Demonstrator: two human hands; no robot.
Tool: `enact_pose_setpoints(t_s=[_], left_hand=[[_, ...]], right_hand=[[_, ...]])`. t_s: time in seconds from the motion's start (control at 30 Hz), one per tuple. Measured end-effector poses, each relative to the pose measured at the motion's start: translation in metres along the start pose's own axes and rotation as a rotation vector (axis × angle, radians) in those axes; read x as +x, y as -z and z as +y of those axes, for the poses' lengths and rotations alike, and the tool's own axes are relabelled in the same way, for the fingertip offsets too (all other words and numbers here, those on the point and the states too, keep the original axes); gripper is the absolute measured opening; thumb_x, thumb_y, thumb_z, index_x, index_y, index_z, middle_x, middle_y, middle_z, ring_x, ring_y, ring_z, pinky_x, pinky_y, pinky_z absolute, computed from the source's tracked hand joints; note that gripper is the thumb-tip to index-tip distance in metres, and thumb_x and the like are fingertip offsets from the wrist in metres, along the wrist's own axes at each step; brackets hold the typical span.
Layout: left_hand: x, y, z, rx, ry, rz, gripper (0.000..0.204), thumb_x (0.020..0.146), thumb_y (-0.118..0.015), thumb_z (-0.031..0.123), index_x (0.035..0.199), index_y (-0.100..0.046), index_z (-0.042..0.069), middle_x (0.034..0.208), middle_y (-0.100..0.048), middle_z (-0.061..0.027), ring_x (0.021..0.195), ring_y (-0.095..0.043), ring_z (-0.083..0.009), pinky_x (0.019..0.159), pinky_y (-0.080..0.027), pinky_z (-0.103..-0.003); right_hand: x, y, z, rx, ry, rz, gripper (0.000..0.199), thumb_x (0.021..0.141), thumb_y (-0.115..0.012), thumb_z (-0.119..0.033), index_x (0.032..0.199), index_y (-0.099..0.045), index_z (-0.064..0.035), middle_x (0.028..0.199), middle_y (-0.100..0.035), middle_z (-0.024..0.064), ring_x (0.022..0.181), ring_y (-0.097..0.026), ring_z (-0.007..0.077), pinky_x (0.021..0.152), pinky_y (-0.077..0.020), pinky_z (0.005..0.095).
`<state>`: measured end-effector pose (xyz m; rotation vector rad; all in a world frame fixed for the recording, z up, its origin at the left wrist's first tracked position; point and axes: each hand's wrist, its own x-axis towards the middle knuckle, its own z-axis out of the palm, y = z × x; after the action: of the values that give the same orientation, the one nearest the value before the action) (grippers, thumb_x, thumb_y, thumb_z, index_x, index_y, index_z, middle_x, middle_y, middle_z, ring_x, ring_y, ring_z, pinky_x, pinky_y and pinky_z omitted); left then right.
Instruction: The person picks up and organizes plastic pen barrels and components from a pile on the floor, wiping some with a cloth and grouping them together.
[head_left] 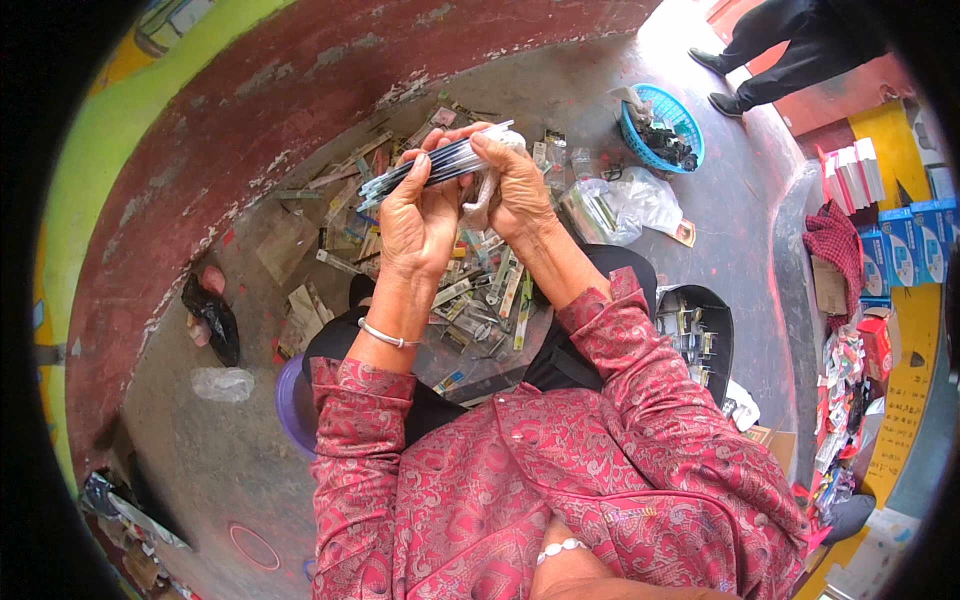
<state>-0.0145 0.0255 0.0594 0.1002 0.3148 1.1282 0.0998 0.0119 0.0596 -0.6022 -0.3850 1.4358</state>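
Both hands raised in front of the person, clamped together on a bundle of pens (pixel 440 165): slim dark barrels with pale clear ends, packed side by side, lying roughly level and tilted up to the right, tips fanning out past the left side. Left hand (pixel 415 225) wraps the bundle from below, fingers curled shut over the barrels; silver bangle (pixel 385 335) on that wrist. Right hand (pixel 520 190) grips the right end, thumb and fingers pinched on it, with a scrap of clear plastic wrap (pixel 485 205) bunched between palm and bundle. Sleeves are red patterned fabric (pixel 640 400). Below the hands, a heap of loose pens and packaging strips (pixel 490 295) rests on the lap and spills onto the ground ahead. Surface is a worn grey concrete floor (pixel 220 450), stained, bounded by a curved dark red wall (pixel 200 130) with a yellow-green band above. Just right of the hands, crumpled clear plastic bags (pixel 630 205); beyond them a blue plastic basket (pixel 665 125) holding dark items. Black tray (pixel 700 335) with small parts beside the right elbow. Purple basin rim (pixel 290 405) by the left elbow. Stacked blue and white boxes (pixel 905 245) at far right. Another person's dark-trousered legs (pixel 780 50) at top right.
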Motion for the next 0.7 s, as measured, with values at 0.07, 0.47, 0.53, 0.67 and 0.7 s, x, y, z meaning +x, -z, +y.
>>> enact_pose_setpoints(t_s=[0.07,0.47,0.53,0.67,0.7], left_hand=[[0.0,0.003,-0.003,-0.043,0.047,0.076,0.011,0.079,-0.058,0.006,0.089,-0.054,0.009,0.103,-0.055,-0.0091,0.097,-0.052,-0.0225,0.079,-0.047,-0.035],[-0.038,-0.013,0.0,-0.136,0.323,-0.292,0.062,0.075,-0.063,0.018,0.124,-0.033,-0.005,0.122,-0.042,-0.0196,0.117,-0.04,-0.0278,0.103,-0.027,-0.041],[-0.031,-0.009,0.002,-0.17,0.344,-0.201,0.061,0.076,-0.061,0.025,0.122,-0.035,-0.006,0.12,-0.044,-0.0208,0.114,-0.043,-0.0292,0.101,-0.03,-0.042],[-0.016,0.002,0.004,-0.009,0.338,-0.044,0.062,0.079,-0.055,0.037,0.119,-0.039,-0.008,0.117,-0.047,-0.0212,0.106,-0.049,-0.0314,0.095,-0.038,-0.043],[-0.016,-0.001,0.001,0.02,0.32,0.003,0.06,0.079,-0.054,0.038,0.116,-0.043,-0.008,0.114,-0.05,-0.0209,0.104,-0.051,-0.0311,0.092,-0.041,-0.044]], right_hand=[[0.002,-0.008,-0.001,-0.044,0.135,0.049,0.013,0.074,-0.063,-0.007,0.086,-0.058,-0.0038,0.087,-0.061,0.0069,0.067,-0.057,0.0123,0.062,-0.0483,0.0233],[0.004,0.001,-0.043,-0.149,0.168,0.012,0.008,0.073,-0.061,-0.003,0.079,-0.056,-0.0032,0.071,-0.062,0.011,0.062,-0.06,0.0162,0.05,-0.0496,0.0247],[0.004,0.004,-0.05,-0.153,0.184,0.011,0.009,0.073,-0.061,-0.004,0.08,-0.057,-0.0027,0.071,-0.062,0.0111,0.063,-0.061,0.0164,0.05,-0.0498,0.0249],[-0.003,0.004,-0.059,-0.352,0.246,-0.05,0.011,0.071,-0.062,-0.007,0.08,-0.056,-0.004,0.073,-0.061,0.0089,0.065,-0.06,0.0153,0.058,-0.0492,0.0245],[-0.004,-0.001,-0.056,-0.524,0.332,-0.086,0.011,0.071,-0.064,-0.009,0.078,-0.057,-0.0043,0.073,-0.061,0.0072,0.066,-0.06,0.0141,0.062,-0.0486,0.0248]])
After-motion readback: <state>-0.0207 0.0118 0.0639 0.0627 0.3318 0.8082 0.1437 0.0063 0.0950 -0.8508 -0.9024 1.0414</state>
